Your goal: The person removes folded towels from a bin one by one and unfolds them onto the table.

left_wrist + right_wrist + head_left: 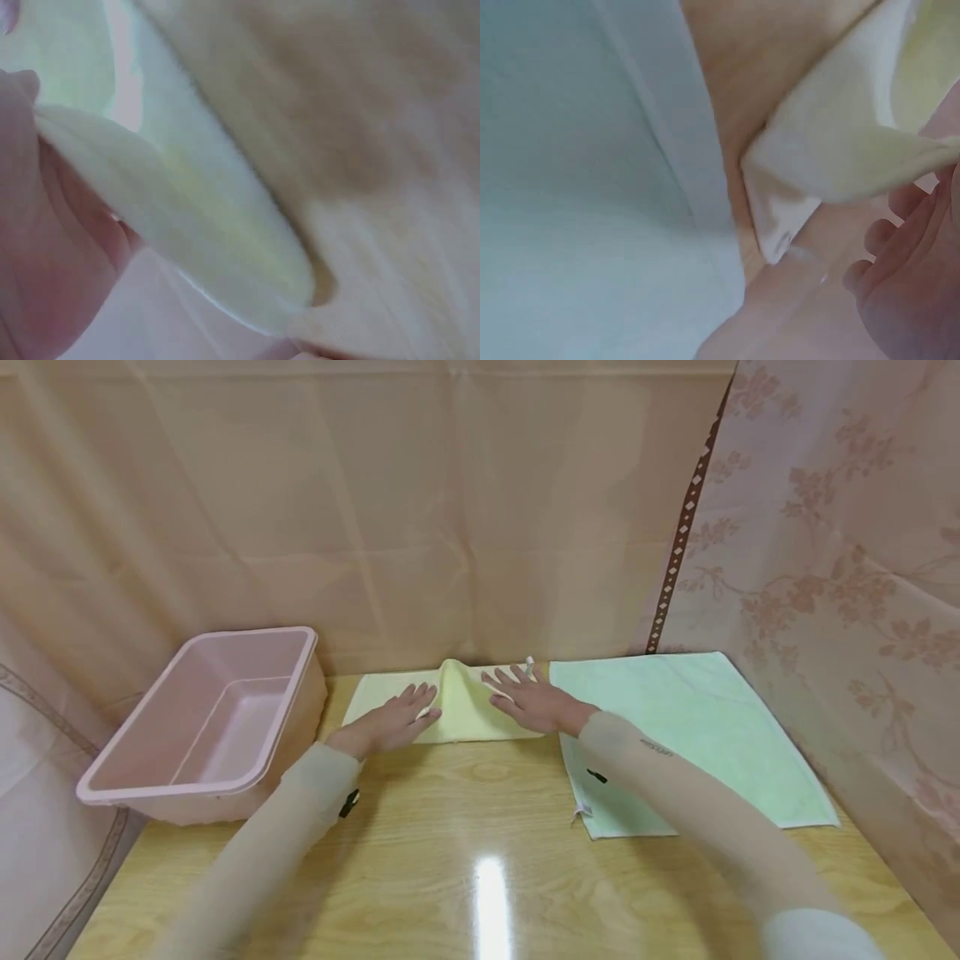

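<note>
A yellow towel (467, 706) lies folded near the back of the table, its middle raised in a ridge between the two hands. My left hand (397, 718) holds its upper layer on the left, the cloth between thumb and fingers. On the right, my right hand (534, 700) holds the same layer beside the thumb, its other fingers spread. In the left wrist view, a lifted flap of the yellow towel (202, 217) runs up to the hand. Cloth of the yellow towel (832, 142) also rises to the fingers (911, 247) in the right wrist view.
To the right, a pale green towel (675, 727) is spread flat, partly under my right forearm. A pink plastic basin (281, 735) stands at the left of the wooden table (450, 827). Curtains (465, 527) hang behind the table and along its sides.
</note>
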{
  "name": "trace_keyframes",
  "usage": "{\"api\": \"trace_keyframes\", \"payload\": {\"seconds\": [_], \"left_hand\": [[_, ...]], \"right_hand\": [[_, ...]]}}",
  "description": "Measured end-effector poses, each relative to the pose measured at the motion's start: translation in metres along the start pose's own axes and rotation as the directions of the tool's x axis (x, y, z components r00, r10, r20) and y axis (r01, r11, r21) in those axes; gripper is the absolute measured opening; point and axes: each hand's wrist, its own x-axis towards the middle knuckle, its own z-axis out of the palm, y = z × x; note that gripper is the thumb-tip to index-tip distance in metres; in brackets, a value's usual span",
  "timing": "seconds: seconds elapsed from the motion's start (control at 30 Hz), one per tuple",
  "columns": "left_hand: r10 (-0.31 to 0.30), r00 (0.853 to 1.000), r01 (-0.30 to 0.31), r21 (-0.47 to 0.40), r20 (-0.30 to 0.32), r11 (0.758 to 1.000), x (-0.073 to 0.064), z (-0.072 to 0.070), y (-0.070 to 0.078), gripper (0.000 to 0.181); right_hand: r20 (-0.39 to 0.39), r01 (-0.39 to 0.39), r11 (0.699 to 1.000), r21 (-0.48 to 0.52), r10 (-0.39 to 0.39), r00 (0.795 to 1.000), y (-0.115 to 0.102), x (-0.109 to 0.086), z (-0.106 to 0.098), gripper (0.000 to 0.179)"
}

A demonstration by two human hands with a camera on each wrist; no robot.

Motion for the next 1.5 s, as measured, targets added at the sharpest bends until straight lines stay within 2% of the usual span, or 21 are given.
{"api": "trace_keyframes", "payload": {"seconds": [0.1, 0.2, 0.37, 0.5, 0.7, 0.8, 0.97, 1.07, 1.17, 1.27, 1.33, 1.37, 1.5], "left_hand": [[0.087, 0.996, -0.087, 0.032, -0.01, 0.996, -0.017, 0.011, 0.0, 0.064], [0.172, 0.985, -0.172, 0.046, -0.004, 0.984, -0.038, 0.022, -0.003, 0.057], [0.275, 0.961, -0.276, 0.088, 0.026, 0.957, -0.071, 0.036, -0.009, 0.051], [0.327, 0.945, -0.328, 0.128, 0.026, 0.936, -0.086, 0.04, -0.014, 0.046], [0.325, 0.945, -0.326, 0.125, 0.031, 0.937, -0.103, 0.04, -0.025, 0.042], [0.323, 0.945, -0.326, 0.111, 0.044, 0.939, -0.11, 0.038, -0.03, 0.04], [0.282, 0.955, -0.289, 0.078, 0.088, 0.954, -0.124, 0.032, -0.034, 0.039], [0.234, 0.965, -0.24, 0.037, 0.121, 0.97, -0.131, 0.028, -0.033, 0.042], [0.146, 0.977, -0.143, -0.029, 0.158, 0.989, -0.136, 0.023, -0.03, 0.049], [0.096, 0.979, -0.083, -0.078, 0.181, 0.993, -0.138, 0.02, -0.028, 0.054], [0.118, 0.976, -0.107, -0.069, 0.181, 0.992, -0.138, 0.018, -0.027, 0.053], [0.147, 0.973, -0.141, -0.049, 0.175, 0.989, -0.137, 0.017, -0.026, 0.051], [0.213, 0.963, -0.223, 0.043, 0.167, 0.974, -0.135, 0.015, -0.026, 0.04]], "right_hand": [[0.035, 0.037, 0.999, 0.035, -0.038, 0.999, -0.007, -0.014, 0.004, 0.062], [0.083, 0.114, 0.993, 0.033, -0.116, 0.99, -0.012, -0.03, 0.009, 0.06], [0.134, 0.257, 0.966, 0.004, -0.255, 0.958, -0.016, -0.054, 0.016, 0.055], [0.159, 0.341, 0.937, -0.073, -0.326, 0.932, -0.018, -0.07, 0.021, 0.052], [0.153, 0.411, 0.899, -0.151, -0.389, 0.908, -0.015, -0.084, 0.023, 0.05], [0.148, 0.422, 0.891, -0.164, -0.401, 0.904, -0.011, -0.091, 0.025, 0.05], [0.169, 0.412, 0.895, -0.168, -0.386, 0.907, -0.005, -0.097, 0.031, 0.05], [0.192, 0.394, 0.905, -0.16, -0.363, 0.912, -0.004, -0.1, 0.033, 0.052], [0.213, 0.38, 0.912, -0.152, -0.345, 0.914, -0.003, -0.102, 0.033, 0.054], [0.234, 0.378, 0.912, -0.158, -0.337, 0.912, -0.002, -0.104, 0.033, 0.054], [0.242, 0.379, 0.911, -0.163, -0.335, 0.911, 0.0, -0.105, 0.034, 0.053], [0.247, 0.378, 0.911, -0.167, -0.333, 0.91, 0.0, -0.106, 0.034, 0.055], [0.274, 0.359, 0.923, -0.138, -0.313, 0.909, -0.001, -0.108, 0.033, 0.081]]}}
